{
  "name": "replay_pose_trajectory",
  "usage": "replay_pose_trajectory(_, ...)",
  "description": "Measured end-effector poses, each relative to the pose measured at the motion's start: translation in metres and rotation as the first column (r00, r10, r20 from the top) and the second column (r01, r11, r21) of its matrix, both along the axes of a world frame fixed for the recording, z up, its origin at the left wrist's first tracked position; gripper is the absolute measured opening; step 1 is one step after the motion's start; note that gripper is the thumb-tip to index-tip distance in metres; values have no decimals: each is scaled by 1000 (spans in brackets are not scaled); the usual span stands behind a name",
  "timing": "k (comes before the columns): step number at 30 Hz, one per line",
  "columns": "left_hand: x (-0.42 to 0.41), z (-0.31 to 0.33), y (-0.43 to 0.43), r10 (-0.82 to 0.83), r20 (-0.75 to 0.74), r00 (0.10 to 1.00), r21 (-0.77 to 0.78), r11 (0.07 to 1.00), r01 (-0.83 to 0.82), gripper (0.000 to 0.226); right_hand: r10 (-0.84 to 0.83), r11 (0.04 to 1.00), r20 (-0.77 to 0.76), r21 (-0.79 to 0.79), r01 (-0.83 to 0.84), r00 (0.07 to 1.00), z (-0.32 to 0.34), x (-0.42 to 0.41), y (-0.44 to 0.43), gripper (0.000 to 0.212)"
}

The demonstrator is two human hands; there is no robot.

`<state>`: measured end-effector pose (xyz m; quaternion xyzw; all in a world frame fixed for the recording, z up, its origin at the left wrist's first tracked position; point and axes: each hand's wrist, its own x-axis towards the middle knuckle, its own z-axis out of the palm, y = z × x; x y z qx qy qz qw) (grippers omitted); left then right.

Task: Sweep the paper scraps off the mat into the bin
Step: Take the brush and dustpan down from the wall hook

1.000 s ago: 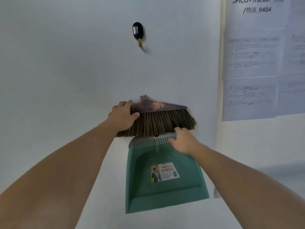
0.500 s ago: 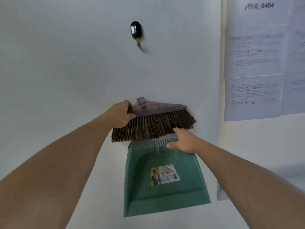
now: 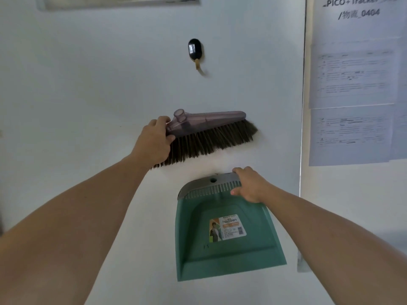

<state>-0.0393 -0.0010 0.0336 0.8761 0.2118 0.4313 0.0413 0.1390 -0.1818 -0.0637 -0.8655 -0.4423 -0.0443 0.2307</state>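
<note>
While my left hand (image 3: 154, 144) gripped the broom head (image 3: 207, 130), my right (image 3: 251, 186) held the dustpan (image 3: 222, 230) below it; next, probably, finding the mat.

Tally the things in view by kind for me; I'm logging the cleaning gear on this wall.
Brown-bristled brush head with translucent grey plastic back: 1
Green plastic dustpan with grey toothed rim: 1
Black oval wall hook: 1
Printed paper sheets pinned to the wall: at least 2
Total: at least 5
</note>
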Motion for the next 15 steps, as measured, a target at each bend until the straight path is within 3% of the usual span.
replay_pose_trajectory(3, -13, 2, -3, 42, 0, 999, 2, 999, -42, 56, 0, 998, -2, 59, 1, 1000, 6, -8, -6, 72)
replay_pose_trajectory(15, -86, -8, -53, 126, 37, 991, -94, 988, -122, 33, -145, 975, -135, 152, 165, 980, 17, -87, -55, 80)
